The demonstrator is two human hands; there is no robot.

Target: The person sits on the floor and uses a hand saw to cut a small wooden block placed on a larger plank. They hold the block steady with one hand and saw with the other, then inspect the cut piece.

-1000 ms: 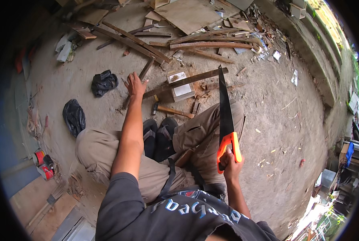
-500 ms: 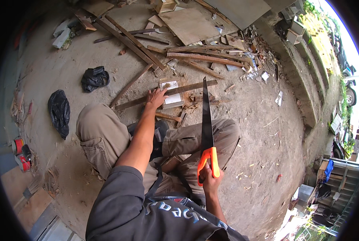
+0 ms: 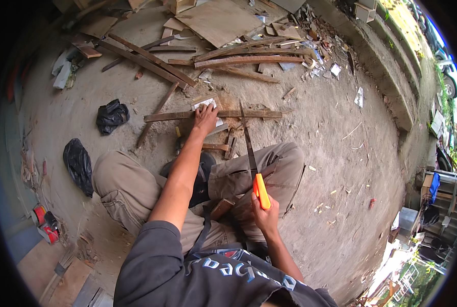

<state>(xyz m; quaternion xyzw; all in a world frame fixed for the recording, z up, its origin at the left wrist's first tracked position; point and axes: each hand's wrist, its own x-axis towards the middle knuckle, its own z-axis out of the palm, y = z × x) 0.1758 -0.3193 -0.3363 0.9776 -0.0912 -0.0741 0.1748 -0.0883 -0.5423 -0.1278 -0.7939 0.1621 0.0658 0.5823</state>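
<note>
Over dusty, rough, debris-strewn ground, a straight, weathered wooden strip lies crosswise on a pale block, the left hand laid over it with fingers bent past its far edge, though whether they clench it I cannot tell. The right hand is wrapped firmly round the smooth orange handle of a saw, its tapering dark metal blade overlapping the strip in view, contact unclear. Two crumpled, glossy black plastic bags sit to the left, their contents hidden.
</note>
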